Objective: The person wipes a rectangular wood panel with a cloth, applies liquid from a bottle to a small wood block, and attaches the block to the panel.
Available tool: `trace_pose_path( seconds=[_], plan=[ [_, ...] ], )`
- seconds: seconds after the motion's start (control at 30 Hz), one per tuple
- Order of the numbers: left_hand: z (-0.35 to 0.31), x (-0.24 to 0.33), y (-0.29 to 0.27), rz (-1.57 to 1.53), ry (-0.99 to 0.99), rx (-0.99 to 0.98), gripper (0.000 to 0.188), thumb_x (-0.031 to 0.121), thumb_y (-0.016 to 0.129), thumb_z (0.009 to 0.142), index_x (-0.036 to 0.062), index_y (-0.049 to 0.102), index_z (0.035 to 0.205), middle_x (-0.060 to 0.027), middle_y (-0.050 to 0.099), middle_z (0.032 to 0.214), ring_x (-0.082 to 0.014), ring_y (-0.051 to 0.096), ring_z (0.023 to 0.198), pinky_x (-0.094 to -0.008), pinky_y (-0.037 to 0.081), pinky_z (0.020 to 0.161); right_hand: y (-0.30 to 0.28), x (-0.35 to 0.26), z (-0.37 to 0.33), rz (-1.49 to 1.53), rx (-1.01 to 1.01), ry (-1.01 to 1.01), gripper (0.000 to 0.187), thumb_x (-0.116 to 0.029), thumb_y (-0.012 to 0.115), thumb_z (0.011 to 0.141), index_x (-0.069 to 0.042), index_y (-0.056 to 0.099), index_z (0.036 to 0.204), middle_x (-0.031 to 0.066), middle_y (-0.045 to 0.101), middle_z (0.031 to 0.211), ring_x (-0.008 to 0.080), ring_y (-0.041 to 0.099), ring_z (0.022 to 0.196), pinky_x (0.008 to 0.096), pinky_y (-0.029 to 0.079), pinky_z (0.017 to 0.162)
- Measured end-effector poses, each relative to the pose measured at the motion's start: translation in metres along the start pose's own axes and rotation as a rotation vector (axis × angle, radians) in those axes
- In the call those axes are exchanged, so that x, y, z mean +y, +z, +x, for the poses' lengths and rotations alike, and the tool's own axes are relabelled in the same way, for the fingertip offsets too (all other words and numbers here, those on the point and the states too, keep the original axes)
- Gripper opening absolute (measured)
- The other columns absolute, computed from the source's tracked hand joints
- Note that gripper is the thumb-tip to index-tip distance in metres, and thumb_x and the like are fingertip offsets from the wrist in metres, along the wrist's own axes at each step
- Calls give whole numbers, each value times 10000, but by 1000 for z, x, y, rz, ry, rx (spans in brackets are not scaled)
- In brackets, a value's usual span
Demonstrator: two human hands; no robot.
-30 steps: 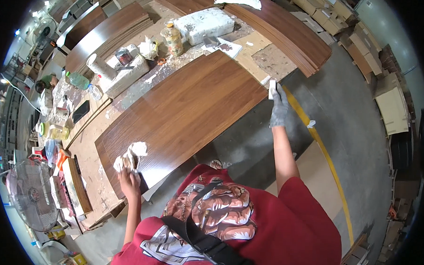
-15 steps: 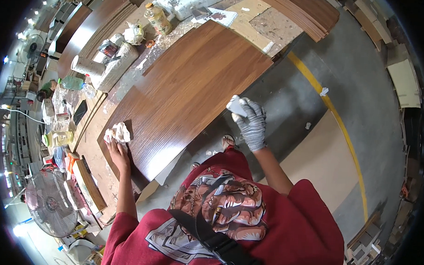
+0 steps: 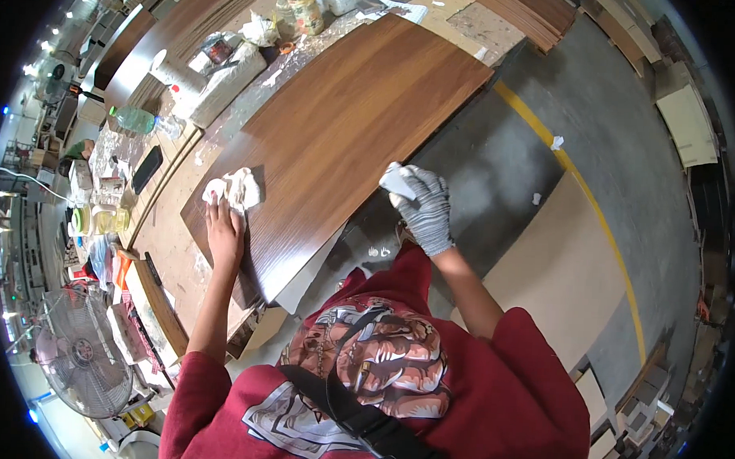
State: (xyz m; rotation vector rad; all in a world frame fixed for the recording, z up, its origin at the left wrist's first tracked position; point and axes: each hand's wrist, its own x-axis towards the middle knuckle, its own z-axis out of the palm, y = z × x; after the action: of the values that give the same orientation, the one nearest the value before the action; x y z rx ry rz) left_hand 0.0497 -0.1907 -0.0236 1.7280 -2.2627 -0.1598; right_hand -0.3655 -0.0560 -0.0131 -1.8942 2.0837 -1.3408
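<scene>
A brown wood-grain board (image 3: 338, 139) lies on the worktable, glossy at its near end. My bare left hand (image 3: 224, 228) grips a crumpled white cloth (image 3: 243, 189) against the board's left end, fingers pressed onto it. In a grey knit glove, my right hand (image 3: 425, 206) is closed around a small pale block (image 3: 397, 182) beside the board's right long edge. Whether the block touches that edge I cannot tell. Below the board's near corner, a pale sheet (image 3: 307, 276) sticks out.
Behind the board stand a jar (image 3: 304, 10) and a wrapped white bundle (image 3: 227, 83). To the left are a green-tinted bottle (image 3: 132, 120), a black phone (image 3: 147, 170) and a standing fan (image 3: 84, 353). A yellow line (image 3: 591, 205) crosses the grey floor at right.
My left hand and the cloth have shifted a little farther onto the board. The right hand with the block has come left, closer to the board's edge. The whole view has shifted slightly.
</scene>
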Motion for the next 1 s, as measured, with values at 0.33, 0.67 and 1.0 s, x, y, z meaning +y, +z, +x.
trace_pose_path(
  seconds=[0.33, 0.67, 1.0],
  plan=[
    [-12, -11, 5, -188, 35, 99, 466, 217, 451, 1017, -31, 481, 1410, -249, 346, 1561, -466, 283, 1451, -503, 261, 1193, 25, -60, -37, 37, 107, 148, 481, -194, 822, 771, -129, 684, 1227, 88, 646, 1217, 306, 576, 1106, 437, 437, 995],
    [-17, -18, 3, -183, 61, 146, 453, 209, 459, 1019, -16, 487, 1410, -267, 377, 1529, -485, 312, 1424, -510, 283, 1179, 56, -163, -117, 226, -223, -97, 516, -237, 788, 802, -156, 647, 1292, 87, 598, 1272, 341, 545, 1121, 462, 460, 993],
    [-15, -16, 4, -191, 43, 137, 458, 202, 477, 1010, 20, 466, 1431, -252, 378, 1529, -493, 313, 1417, -508, 304, 1170, 96, -204, -157, 203, -301, -172, 572, -303, 748, 808, -199, 615, 1355, 70, 577, 1293, 305, 528, 1132, 456, 425, 1015]
  ],
)
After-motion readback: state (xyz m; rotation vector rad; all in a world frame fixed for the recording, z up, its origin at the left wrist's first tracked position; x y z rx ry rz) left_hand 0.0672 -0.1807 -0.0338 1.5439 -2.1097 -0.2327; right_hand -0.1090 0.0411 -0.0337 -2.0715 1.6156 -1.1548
